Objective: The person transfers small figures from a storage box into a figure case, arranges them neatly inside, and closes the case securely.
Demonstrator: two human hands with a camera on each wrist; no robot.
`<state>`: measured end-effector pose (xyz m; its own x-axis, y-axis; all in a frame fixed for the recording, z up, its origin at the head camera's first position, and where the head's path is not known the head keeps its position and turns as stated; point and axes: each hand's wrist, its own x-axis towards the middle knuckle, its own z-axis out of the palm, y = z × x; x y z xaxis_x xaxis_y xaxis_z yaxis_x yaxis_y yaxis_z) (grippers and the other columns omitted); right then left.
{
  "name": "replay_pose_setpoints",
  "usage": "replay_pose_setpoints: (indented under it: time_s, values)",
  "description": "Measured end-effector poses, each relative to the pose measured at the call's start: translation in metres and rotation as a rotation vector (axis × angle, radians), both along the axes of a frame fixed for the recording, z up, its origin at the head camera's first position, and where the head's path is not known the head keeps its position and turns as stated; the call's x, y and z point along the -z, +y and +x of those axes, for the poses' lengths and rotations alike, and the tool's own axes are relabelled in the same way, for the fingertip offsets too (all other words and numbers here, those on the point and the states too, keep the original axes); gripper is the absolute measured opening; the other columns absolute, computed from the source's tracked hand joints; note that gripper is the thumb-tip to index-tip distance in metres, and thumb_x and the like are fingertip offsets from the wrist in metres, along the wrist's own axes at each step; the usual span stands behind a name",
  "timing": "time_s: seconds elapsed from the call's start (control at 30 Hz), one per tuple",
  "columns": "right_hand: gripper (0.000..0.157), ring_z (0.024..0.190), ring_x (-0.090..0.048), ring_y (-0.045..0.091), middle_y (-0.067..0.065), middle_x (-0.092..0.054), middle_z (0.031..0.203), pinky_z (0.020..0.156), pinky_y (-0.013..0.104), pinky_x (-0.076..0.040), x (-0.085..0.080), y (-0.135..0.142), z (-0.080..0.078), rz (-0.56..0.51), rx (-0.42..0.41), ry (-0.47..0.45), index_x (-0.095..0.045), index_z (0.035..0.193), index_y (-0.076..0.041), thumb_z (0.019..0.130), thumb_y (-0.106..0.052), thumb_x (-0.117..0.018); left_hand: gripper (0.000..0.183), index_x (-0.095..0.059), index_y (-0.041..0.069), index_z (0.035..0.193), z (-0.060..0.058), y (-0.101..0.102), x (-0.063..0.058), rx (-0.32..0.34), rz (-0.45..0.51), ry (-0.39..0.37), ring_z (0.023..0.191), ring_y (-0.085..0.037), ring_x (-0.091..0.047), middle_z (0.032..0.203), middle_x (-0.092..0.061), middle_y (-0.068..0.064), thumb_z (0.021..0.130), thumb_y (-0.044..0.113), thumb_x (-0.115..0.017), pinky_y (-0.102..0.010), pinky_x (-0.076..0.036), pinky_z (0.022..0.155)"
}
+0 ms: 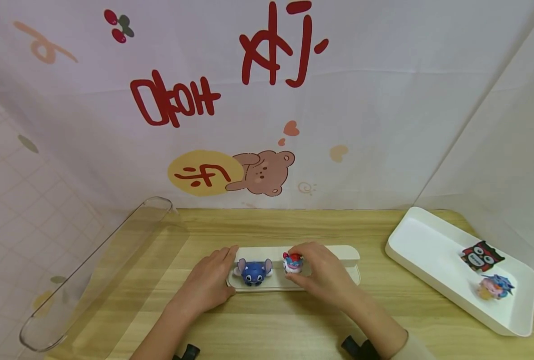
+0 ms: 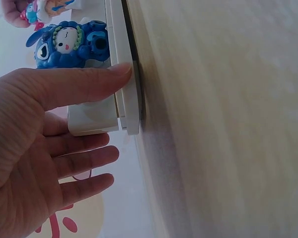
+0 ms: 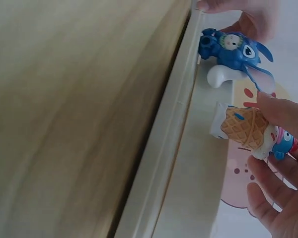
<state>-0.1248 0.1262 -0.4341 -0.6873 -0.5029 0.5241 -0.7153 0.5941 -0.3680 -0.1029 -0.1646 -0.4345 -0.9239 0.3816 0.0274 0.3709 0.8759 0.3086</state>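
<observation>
A long white stepped display stand point(image 1: 294, 289) lies on the wooden table. My left hand point(image 1: 210, 280) holds its left end, thumb on the front edge and fingers at the back. On the stand near that hand sits a blue big-eared figurine point(image 2: 69, 45). My right hand point(image 1: 323, 272) pinches an ice-cream-cone figurine point(image 3: 246, 126) between thumb and fingers, right of the blue one. Its waffle cone and white base show in the right wrist view, the base close to the stand's step; whether they touch I cannot tell. The fingers partly hide its top.
At the right stands a white tray point(image 1: 429, 260) holding a black-and-red owl piece point(image 1: 480, 256) and a blue-and-pink figurine point(image 1: 495, 287). A long clear plastic cover point(image 1: 109, 270) lies at the left. Behind the table point(image 1: 267, 325) hangs a printed white cloth point(image 1: 366, 110).
</observation>
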Motion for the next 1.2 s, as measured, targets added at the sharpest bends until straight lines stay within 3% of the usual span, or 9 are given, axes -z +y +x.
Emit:
replay_pose_setpoints:
  time_s: [0.6, 1.2]
  values:
    - [0.047, 0.095, -0.065, 0.013, -0.004, -0.072, 0.103, 0.087, 0.035, -0.056, 0.012, -0.006, -0.003, 0.067, -0.044, -0.020, -0.070, 0.106, -0.011, 0.071, -0.020, -0.099, 0.094, -0.048, -0.006, 0.151, 0.000, 0.000, 0.000, 0.002, 0.004, -0.001, 0.129, -0.037, -0.057, 0.144, -0.057, -0.021, 0.073, 0.013, -0.096, -0.055, -0.049, 0.105]
    - [0.049, 0.099, -0.065, 0.013, -0.004, -0.072, 0.105, 0.091, 0.039, -0.056, 0.008, -0.008, -0.002, 0.095, -0.037, -0.063, -0.070, 0.112, -0.010, 0.074, -0.022, -0.098, 0.094, -0.048, -0.007, 0.150, 0.001, -0.001, 0.000, 0.012, 0.012, 0.026, 0.127, -0.037, -0.058, 0.142, -0.059, -0.021, 0.072, 0.012, -0.096, -0.054, -0.050, 0.104]
